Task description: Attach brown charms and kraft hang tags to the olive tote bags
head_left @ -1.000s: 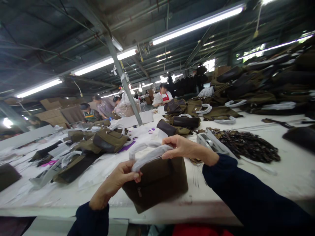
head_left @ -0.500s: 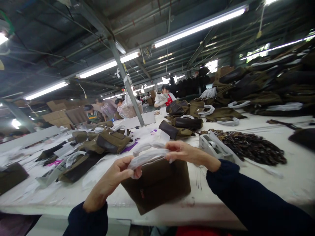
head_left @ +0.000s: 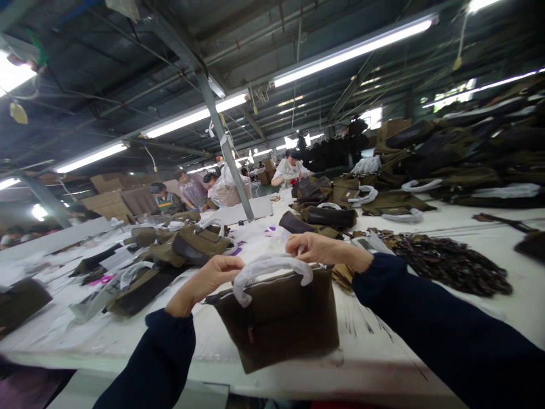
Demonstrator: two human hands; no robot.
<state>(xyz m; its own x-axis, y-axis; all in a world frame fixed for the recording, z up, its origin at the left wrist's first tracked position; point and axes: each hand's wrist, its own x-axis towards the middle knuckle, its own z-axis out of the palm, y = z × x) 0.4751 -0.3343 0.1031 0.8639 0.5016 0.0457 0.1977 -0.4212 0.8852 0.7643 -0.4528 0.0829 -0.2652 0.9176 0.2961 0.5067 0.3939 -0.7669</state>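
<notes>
A dark olive handbag (head_left: 289, 324) stands upright near the table's front edge, with a small zip pull (head_left: 250, 334) on its near face. White wrapping covers its near handle (head_left: 272, 267), which arches over the zipped top. My left hand (head_left: 213, 278) is closed just behind the left side of this handle, its fingertips partly hidden. Across the top, my right hand (head_left: 321, 250) pinches white wrapping on what looks like the far handle. Most of that far handle is hidden behind the near one.
More olive bags (head_left: 196, 244) lie to the left. A large pile of bags (head_left: 460, 153) rises at the back right, with a heap of dark brown straps (head_left: 451, 261) before it. Thin cords (head_left: 366, 318) lie right of the handbag. Several people work beyond the white table (head_left: 170, 352).
Both hands have let go of the near handle and moved behind it to the bag's far side. The near handle now stands free in front of them. The view has shifted slightly.
</notes>
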